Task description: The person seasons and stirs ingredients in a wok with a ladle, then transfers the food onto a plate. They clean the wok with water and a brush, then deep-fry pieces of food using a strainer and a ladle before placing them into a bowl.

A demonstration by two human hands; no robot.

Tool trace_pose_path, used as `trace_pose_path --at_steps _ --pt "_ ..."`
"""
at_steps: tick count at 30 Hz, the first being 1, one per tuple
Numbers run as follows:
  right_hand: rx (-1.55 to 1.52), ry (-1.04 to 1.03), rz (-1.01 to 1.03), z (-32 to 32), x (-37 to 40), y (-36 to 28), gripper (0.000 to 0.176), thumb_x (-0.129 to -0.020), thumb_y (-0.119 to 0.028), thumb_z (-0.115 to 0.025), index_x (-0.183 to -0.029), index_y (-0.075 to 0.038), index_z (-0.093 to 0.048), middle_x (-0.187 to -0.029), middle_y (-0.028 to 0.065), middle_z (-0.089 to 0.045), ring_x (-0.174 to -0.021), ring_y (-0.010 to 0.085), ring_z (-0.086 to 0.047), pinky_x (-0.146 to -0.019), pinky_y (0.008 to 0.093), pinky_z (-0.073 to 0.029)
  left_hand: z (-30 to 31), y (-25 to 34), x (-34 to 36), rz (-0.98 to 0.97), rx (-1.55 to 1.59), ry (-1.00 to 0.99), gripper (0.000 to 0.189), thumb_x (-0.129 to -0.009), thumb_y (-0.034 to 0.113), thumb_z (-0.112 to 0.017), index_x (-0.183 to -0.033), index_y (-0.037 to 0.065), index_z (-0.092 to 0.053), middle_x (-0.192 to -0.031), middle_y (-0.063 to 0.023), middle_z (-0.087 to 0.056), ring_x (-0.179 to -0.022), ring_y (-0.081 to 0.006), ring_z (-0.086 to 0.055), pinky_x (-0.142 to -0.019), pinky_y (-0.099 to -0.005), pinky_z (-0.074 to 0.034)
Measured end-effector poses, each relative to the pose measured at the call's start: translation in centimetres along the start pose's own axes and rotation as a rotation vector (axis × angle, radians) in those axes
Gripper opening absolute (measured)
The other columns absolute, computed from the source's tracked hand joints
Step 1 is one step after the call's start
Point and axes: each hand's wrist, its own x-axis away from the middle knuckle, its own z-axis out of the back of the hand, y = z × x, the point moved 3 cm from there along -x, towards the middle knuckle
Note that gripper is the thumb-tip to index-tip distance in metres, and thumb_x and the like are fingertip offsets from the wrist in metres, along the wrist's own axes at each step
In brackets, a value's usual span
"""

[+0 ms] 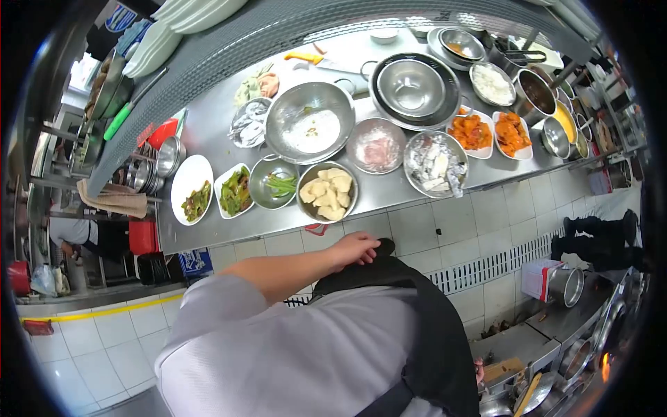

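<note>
My left hand (356, 250) is in front of my dark apron, short of the counter's front edge. Its fingers are loosely curled, and no object shows in them. Closest to it on the counter is a metal bowl of pale, pasty chunks (326, 193). Left of that bowl are a bowl of green pepper strips (281, 185) and white dishes of cooked green peppers (236, 192). Behind stands a large metal bowl with white powder (310, 132). A bowl of pinkish, powdered food (376, 144) lies to its right. My right hand is out of sight.
Foil lines a bowl (435, 164) beside dishes of orange food (471, 132). A yellow-handled knife (306, 58) lies at the back. Overhead runs a shelf with white plates (154, 50). Behind me are a floor grate (479, 267), a burner flame (605, 366) and another person's legs (597, 236).
</note>
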Motion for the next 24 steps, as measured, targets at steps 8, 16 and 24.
trace_pose_path --at_steps 8,16,24 --pt "0.053 0.085 -0.141 -11.7 -0.1 9.5 0.018 -0.085 -0.008 -0.051 -0.099 0.003 -0.047 -0.067 0.0017 -0.040 -0.051 0.0120 -0.036 -0.046 0.0252 -0.034 10.2 -4.0 5.2 -0.169 0.376 0.270 0.028 -0.086 0.034 -0.059 -0.088 0.006 -0.057 -0.079 -0.0071 -0.062 -0.068 -0.0127 -0.058 -0.059 -0.0259 -0.044" --pt "0.124 -0.297 -0.047 -27.8 1.0 11.7 0.039 -0.093 -0.006 -0.044 -0.129 0.006 -0.038 -0.078 0.0035 -0.042 -0.056 0.0078 -0.037 -0.046 0.0208 -0.033 4.2 0.4 4.0 -0.291 -0.271 0.095 0.030 -0.091 0.033 -0.055 -0.089 0.003 -0.058 -0.072 -0.0030 -0.060 -0.058 -0.0086 -0.051 -0.054 -0.0236 -0.042" --pt "0.164 -0.603 -0.063 -33.8 5.4 10.5 0.040 -0.095 -0.007 -0.041 -0.132 0.006 -0.032 -0.077 0.0039 -0.038 -0.046 0.0064 -0.034 -0.034 0.0195 -0.029 9.6 -2.9 3.5 -0.229 0.412 0.511 0.046 -0.093 0.050 -0.045 -0.095 0.005 -0.054 -0.075 -0.0043 -0.057 -0.055 -0.0122 -0.050 -0.051 -0.0278 -0.041"
